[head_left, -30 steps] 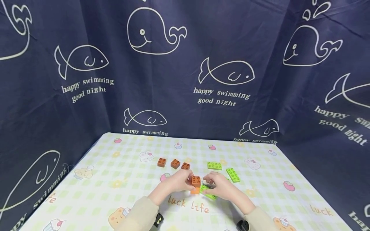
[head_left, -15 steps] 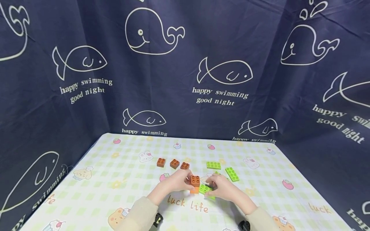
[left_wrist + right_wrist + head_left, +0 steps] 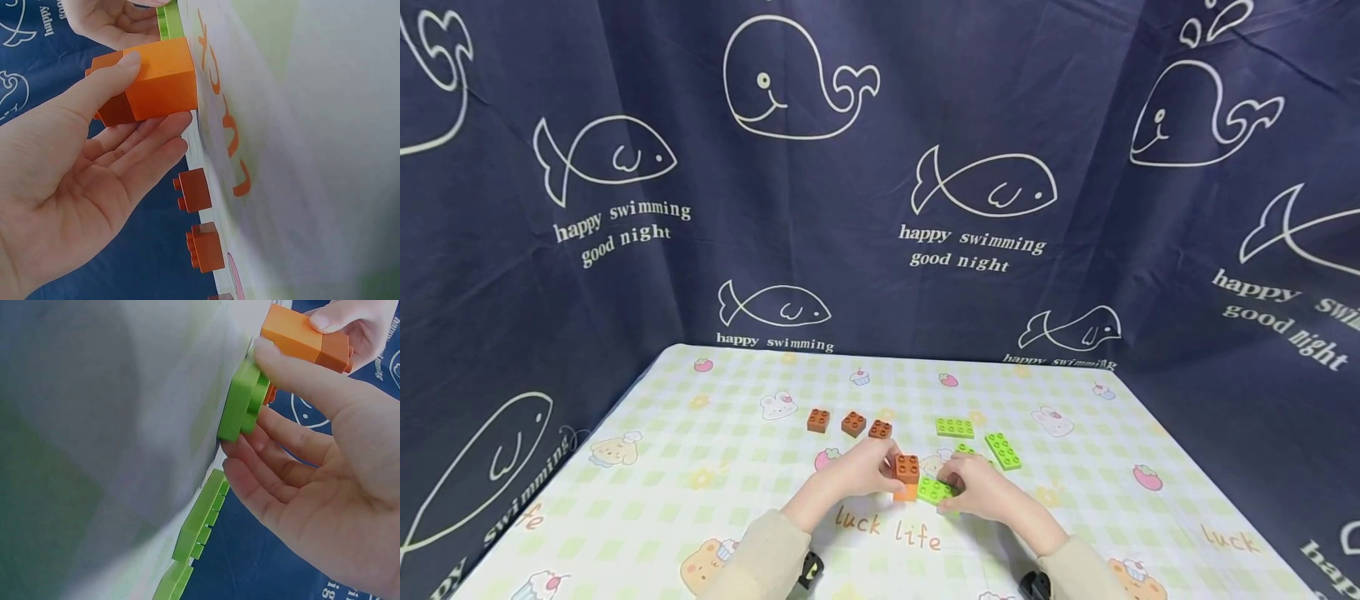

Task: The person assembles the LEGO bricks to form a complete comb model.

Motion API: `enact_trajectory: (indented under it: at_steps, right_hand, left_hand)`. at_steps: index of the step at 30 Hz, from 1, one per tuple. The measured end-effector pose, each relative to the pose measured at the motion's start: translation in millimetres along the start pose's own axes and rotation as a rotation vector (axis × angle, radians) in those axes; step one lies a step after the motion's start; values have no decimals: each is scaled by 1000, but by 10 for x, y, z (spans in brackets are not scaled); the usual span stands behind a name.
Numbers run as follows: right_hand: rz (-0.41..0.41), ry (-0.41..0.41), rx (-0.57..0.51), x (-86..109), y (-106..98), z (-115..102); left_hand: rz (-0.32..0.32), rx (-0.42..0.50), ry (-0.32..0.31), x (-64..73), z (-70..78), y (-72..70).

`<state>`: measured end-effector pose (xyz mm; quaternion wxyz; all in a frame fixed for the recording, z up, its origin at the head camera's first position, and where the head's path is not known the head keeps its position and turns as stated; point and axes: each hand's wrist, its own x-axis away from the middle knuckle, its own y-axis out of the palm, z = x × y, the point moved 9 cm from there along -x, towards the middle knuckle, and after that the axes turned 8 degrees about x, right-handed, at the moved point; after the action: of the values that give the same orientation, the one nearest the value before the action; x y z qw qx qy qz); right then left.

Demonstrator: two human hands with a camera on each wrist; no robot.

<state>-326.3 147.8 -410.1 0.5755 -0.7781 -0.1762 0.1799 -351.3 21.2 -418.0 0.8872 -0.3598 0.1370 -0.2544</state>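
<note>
My left hand point(image 3: 871, 468) holds a two-brick stack between thumb and fingers. On top is a brown toy building brick point(image 3: 907, 468), and under it a bright orange brick point(image 3: 164, 78) that stands at the cloth. The thumb lies across the stack's near side in the left wrist view. Just right of the stack, a flat lime-green building brick point(image 3: 930, 490) lies studs up. My right hand point(image 3: 985, 487) pinches its right part, with the thumb on the near side and fingertips on the far side, as the right wrist view point(image 3: 234, 406) shows.
Three loose brown bricks stand in a row behind my left hand, the leftmost brown brick point(image 3: 818, 421) apart. Green bricks lie behind my right hand: one green brick point(image 3: 955, 427) at the back, another green brick point(image 3: 1003, 451) to the right, a third partly hidden. A patterned cloth point(image 3: 647, 517) covers the table.
My right hand has shifted a little to the right along the green brick, and its fingers have come down and closed on it. The left hand keeps its hold on the stack.
</note>
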Motion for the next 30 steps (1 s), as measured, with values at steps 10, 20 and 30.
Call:
enact_trajectory:
  at_steps: [10,20,30]
  right_hand:
    - [-30,20,-29,-4,23,-14]
    - [-34,31,-27,-23,46,-4]
    - [-28,39,-5,-27,40,16]
  left_hand:
    - [-5,2,-1,18,5,-12]
    - [-2,2,3,16,16,-14]
    - [-2,3,5,1,8,-2]
